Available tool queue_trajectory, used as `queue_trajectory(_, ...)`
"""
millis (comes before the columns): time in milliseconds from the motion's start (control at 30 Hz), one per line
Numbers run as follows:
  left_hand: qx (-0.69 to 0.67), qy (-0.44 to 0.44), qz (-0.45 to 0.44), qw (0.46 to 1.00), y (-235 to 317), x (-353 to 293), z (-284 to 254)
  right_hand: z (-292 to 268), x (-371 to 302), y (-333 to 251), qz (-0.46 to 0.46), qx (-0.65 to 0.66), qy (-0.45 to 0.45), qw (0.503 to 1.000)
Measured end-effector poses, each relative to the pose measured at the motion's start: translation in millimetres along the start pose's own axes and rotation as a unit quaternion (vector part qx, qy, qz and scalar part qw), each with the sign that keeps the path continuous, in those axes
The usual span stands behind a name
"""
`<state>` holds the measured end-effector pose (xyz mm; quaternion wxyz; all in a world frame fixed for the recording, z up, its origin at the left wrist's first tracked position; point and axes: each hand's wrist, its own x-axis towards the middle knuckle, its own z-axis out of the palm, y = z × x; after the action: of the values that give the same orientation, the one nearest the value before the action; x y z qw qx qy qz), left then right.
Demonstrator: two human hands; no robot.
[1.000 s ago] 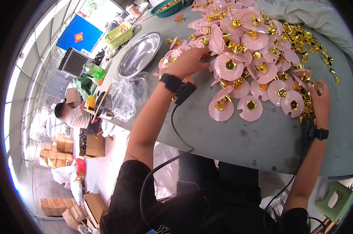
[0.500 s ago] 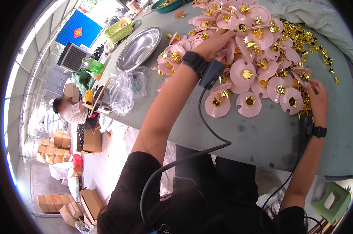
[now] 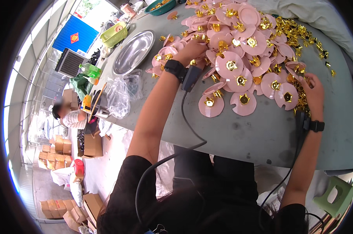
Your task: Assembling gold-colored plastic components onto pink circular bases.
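Note:
A heap of pink round discs (image 3: 231, 66), each with a gold star-shaped piece in its middle, covers the far part of the grey table (image 3: 262, 132). My left hand (image 3: 192, 48) reaches into the heap's left side with its fingers curled down among the discs, hiding what they hold. My right hand (image 3: 313, 93) is at the heap's right edge and pinches a pink disc (image 3: 295, 67) beside a pile of loose gold pieces (image 3: 301, 33). Both wrists wear black bands with cables.
A shiny metal tray (image 3: 134, 50), a yellow-green basket (image 3: 114, 34) and a crumpled clear plastic bag (image 3: 120, 95) lie at the table's left. A teal bowl (image 3: 161, 7) stands at the back. A person (image 3: 69, 117) sits below left among cardboard boxes (image 3: 59, 144). A green stool (image 3: 334, 197) stands lower right.
My left hand reached further into the pink discs and has drawn back a little to the left. My right hand has stayed at the heap's right edge.

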<state>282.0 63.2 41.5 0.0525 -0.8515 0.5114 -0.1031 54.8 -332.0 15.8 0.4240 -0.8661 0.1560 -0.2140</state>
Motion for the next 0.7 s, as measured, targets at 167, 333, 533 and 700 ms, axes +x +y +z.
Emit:
queue_trajectory(167, -0.315, -0.061, -0.289, 0.902, 18, 12, 6, -3, 0, 9, -0.013, 0.013, 0.008, 1.0)
queue_trajectory(333, -0.266, -0.211, -0.274, 0.9, 39, 20, -5, -3, -3, 4, 0.0, -0.026, 0.009, 1.0)
queue_trajectory(533, -0.423, -0.135, -0.325, 0.835, 19, 0, 8, 1, -1, 1, -0.017, -0.015, 0.0, 1.0)
queue_trajectory(700, -0.421, -0.137, -0.334, 0.832, 18, -4, -21, -1, -4, 0, -0.016, -0.007, 0.001, 1.0)
